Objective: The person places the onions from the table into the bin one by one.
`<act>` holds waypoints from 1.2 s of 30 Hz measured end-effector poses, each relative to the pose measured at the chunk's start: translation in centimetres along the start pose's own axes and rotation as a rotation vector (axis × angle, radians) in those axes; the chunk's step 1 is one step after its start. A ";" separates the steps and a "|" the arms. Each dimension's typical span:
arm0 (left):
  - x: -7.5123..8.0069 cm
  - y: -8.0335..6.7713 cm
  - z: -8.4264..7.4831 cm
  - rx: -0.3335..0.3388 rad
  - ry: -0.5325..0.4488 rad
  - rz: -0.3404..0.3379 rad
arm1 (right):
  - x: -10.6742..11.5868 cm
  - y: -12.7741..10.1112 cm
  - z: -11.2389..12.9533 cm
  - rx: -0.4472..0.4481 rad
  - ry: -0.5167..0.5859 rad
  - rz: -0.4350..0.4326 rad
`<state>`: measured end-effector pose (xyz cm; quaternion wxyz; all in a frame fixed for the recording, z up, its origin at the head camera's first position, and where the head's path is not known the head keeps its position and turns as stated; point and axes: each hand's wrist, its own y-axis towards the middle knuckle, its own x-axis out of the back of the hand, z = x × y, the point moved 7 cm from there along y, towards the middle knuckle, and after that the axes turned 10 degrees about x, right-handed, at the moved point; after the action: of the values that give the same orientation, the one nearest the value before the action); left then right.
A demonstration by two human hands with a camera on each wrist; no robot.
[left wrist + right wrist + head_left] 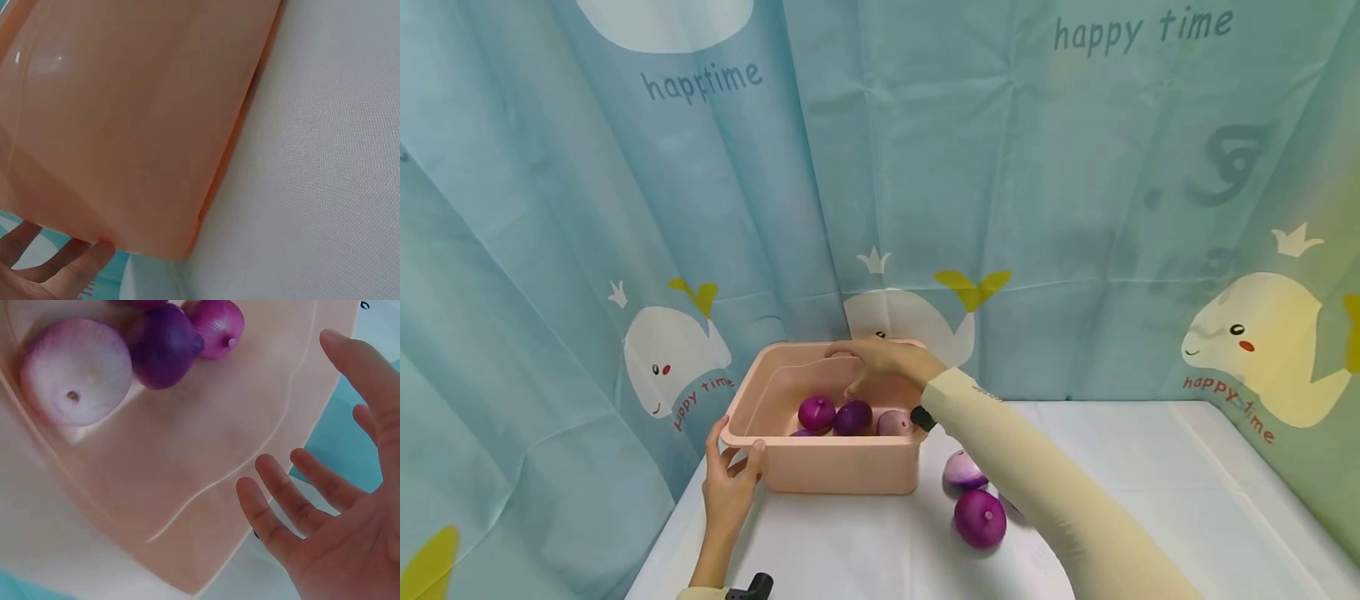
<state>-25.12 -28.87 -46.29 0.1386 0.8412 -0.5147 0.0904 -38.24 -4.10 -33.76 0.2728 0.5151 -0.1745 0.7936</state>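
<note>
While against tub (838, 468), left hand (727, 493)

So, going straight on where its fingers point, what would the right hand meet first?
Probably the left end of the pink box; depth is unclear, so the right hand might clear its rim.

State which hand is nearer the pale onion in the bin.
Right. The right hand is at the far side of the bin, beyond the pale onion; the left hand grips the bin's near left corner.
</note>
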 end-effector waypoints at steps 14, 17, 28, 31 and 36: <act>-0.1 0.0 -0.2 0.011 0.014 0.006 | 2.5 -5.8 -0.2 0.264 0.065 -0.098; -0.1 0.0 -0.1 0.018 0.018 0.003 | 2.7 -8.0 -0.8 0.314 0.088 -0.135; -0.1 0.2 0.2 0.027 0.014 0.005 | 0.8 -16.9 -5.4 0.231 0.029 -0.218; -0.1 0.2 0.2 0.032 0.011 0.004 | -0.2 -18.9 -6.5 0.211 0.028 -0.231; 0.0 0.2 0.0 0.033 0.010 0.004 | -1.9 -21.8 -7.8 0.190 0.055 -0.253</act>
<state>-25.28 -28.90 -46.29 0.1271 0.8420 -0.5141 0.1031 -29.91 16.98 -38.82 0.3253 0.5345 -0.0245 0.7797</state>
